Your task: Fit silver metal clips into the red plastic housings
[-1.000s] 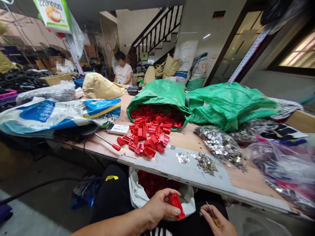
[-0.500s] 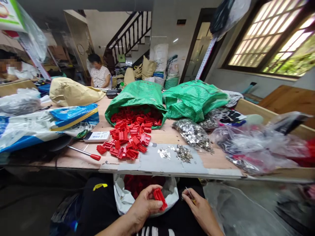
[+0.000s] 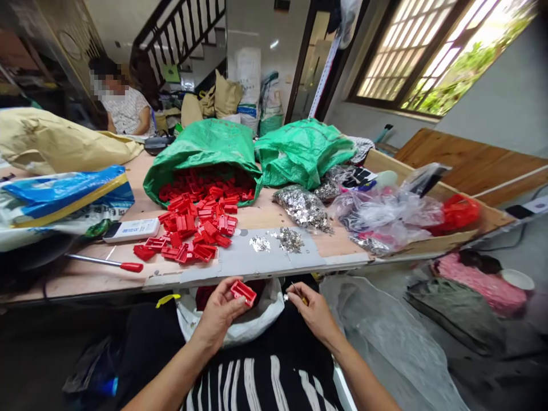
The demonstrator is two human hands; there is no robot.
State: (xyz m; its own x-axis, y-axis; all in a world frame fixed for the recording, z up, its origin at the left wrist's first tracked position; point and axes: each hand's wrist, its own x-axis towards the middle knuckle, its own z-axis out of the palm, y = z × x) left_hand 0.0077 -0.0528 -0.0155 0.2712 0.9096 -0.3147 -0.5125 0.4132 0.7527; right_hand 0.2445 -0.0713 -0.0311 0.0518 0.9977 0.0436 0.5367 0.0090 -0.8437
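My left hand [image 3: 220, 311] grips a red plastic housing [image 3: 244, 293], its hollow side facing up, above a white sack [image 3: 257, 328] on my lap. To the right, my right hand [image 3: 310, 311] is closed around a thin metal tool with a yellowish handle [image 3: 305, 299]. A small silver piece [image 3: 286, 297] shows at its fingertips. On the table edge in front lie a heap of red plastic housings [image 3: 184, 228] and two small piles of silver metal pieces, one flat and bright [image 3: 260, 244], the other greyer [image 3: 291, 240].
A green woven sack [image 3: 205, 142] spills red housings onto the table. Beside it sit another green sack [image 3: 299, 151] and a clear bag of metal pieces [image 3: 302, 208]. A red-handled rod [image 3: 131, 266] lies left. A person [image 3: 124, 105] sits across the table.
The view has swung right and down. Both hands have come up closer to the table edge, and the red housing has turned from steeply tilted to flatter. Each hand keeps its hold.
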